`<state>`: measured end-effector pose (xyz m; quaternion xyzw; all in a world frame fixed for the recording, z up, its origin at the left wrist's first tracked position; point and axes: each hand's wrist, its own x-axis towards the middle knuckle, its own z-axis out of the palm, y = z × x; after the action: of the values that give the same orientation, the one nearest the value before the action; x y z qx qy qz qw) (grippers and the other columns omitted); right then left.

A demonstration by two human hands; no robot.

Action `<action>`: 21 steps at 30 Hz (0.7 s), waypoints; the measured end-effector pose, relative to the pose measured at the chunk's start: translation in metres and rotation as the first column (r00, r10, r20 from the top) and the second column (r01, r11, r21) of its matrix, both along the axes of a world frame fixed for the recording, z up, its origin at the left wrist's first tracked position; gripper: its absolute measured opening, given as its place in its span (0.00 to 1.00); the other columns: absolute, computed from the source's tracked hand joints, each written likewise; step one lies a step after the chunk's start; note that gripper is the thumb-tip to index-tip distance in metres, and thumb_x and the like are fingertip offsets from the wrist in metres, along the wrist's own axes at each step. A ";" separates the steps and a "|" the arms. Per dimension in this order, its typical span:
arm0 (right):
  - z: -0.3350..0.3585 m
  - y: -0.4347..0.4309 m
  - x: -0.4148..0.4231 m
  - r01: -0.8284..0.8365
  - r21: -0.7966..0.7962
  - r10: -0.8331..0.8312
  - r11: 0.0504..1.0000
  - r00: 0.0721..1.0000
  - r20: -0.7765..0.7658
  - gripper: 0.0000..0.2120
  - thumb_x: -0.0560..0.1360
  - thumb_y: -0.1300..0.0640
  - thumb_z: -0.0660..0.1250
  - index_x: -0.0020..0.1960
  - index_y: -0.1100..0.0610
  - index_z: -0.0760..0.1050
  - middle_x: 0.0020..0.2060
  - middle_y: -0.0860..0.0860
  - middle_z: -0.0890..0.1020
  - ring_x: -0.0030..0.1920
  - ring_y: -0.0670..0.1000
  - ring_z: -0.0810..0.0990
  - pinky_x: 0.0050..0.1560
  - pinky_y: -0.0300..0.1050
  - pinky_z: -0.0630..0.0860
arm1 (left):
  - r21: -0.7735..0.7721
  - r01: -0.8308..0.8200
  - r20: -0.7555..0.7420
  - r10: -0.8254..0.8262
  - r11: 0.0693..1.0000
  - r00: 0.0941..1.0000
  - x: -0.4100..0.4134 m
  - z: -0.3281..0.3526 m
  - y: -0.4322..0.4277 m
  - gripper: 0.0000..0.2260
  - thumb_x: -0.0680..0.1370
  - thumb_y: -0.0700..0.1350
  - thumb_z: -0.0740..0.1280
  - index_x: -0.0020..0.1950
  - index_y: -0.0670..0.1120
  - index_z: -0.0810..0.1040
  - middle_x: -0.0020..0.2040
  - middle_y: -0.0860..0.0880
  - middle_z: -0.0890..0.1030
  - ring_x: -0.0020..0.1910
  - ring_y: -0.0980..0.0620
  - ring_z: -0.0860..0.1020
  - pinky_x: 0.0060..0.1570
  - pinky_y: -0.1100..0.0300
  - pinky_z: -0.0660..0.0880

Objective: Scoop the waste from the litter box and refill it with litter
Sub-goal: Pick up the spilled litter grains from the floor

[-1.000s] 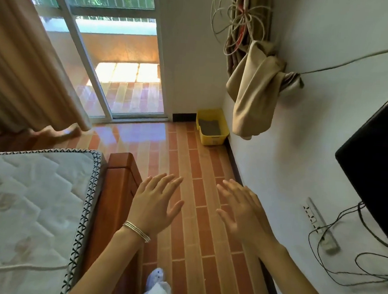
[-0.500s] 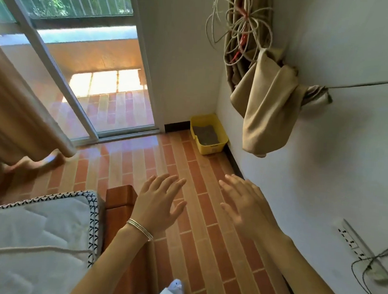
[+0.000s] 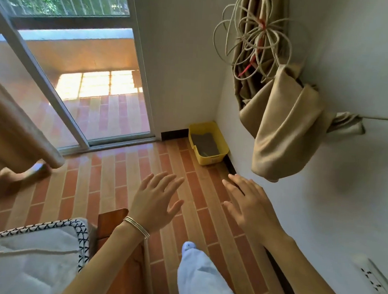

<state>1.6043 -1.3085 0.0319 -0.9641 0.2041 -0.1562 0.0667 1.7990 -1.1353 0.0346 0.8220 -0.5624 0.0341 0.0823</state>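
A yellow litter box point(image 3: 212, 159) with grey litter inside stands on the tiled floor in the far corner, against the right wall. My left hand point(image 3: 154, 202), with a thin bracelet at the wrist, is held out in front of me with its fingers spread and nothing in it. My right hand point(image 3: 249, 207) hovers beside it near the right wall, fingers also straight and empty. Both hands are well short of the box. No scoop or litter bag is in view.
A bed with a quilted mattress point(image 3: 22, 256) and wooden frame point(image 3: 113, 223) fills the lower left. A knotted beige curtain point(image 3: 278, 129) and a cable coil point(image 3: 254, 37) hang on the right wall. A sliding glass door point(image 3: 83, 90) is ahead; a power strip point(image 3: 377, 285) lies at lower right.
The view has advanced toward the corner, so the litter box looks larger and nearer. The bed has slid back to the lower left, and a light-trousered leg now shows below.
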 end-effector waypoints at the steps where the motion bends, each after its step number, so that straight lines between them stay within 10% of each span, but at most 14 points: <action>1: -0.002 -0.008 0.009 -0.003 0.004 0.003 1.000 1.000 -0.001 0.22 0.74 0.48 0.62 0.67 0.53 0.69 0.65 0.51 0.73 0.66 0.51 0.71 0.65 0.48 0.63 | -0.002 -0.004 -0.003 0.004 1.000 1.000 0.008 0.000 -0.007 0.25 0.75 0.60 0.54 0.65 0.50 0.75 0.60 0.49 0.79 0.60 0.46 0.76 0.60 0.45 0.73; 21: 0.001 -0.173 0.209 -0.136 0.008 0.136 0.991 0.989 -0.050 0.22 0.73 0.48 0.63 0.65 0.53 0.73 0.63 0.51 0.75 0.64 0.53 0.73 0.64 0.49 0.65 | -0.027 -0.061 0.018 0.061 0.998 0.998 0.193 0.004 -0.144 0.24 0.74 0.59 0.54 0.63 0.49 0.76 0.60 0.48 0.79 0.59 0.46 0.77 0.60 0.47 0.71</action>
<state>1.8136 -1.4817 0.0326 -0.9792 0.1401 -0.1264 0.0743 1.9919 -1.2792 0.0383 0.8372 -0.5374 0.0518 0.0868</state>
